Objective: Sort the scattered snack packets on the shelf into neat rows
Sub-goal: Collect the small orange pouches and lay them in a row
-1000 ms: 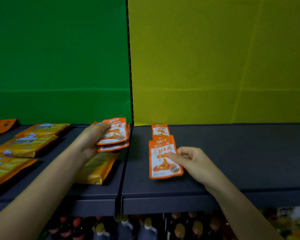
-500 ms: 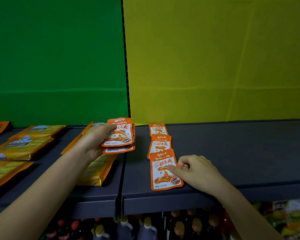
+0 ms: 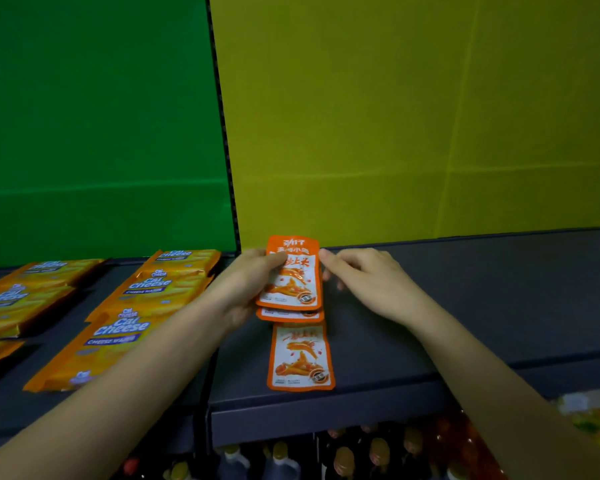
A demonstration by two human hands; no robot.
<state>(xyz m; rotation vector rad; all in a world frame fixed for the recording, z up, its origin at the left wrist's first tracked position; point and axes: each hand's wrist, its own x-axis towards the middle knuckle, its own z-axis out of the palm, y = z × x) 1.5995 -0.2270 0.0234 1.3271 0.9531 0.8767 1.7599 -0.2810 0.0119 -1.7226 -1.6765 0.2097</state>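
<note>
Leftward, cheese wafer packs (image 3: 146, 296) flank orange packets (image 3: 300, 358).

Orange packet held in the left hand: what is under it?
A second orange packet, only its bottom edge showing; the left hand grips both. Anything further beneath is covered.

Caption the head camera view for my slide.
Left hand holds stacked orange snack packets over the dark shelf; right hand touches their edge; another packet lies in front.

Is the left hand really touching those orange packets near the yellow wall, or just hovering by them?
Touching. The head view shows the left hand gripping the stack of orange packets, with its thumb laid across the top packet's face.
</note>
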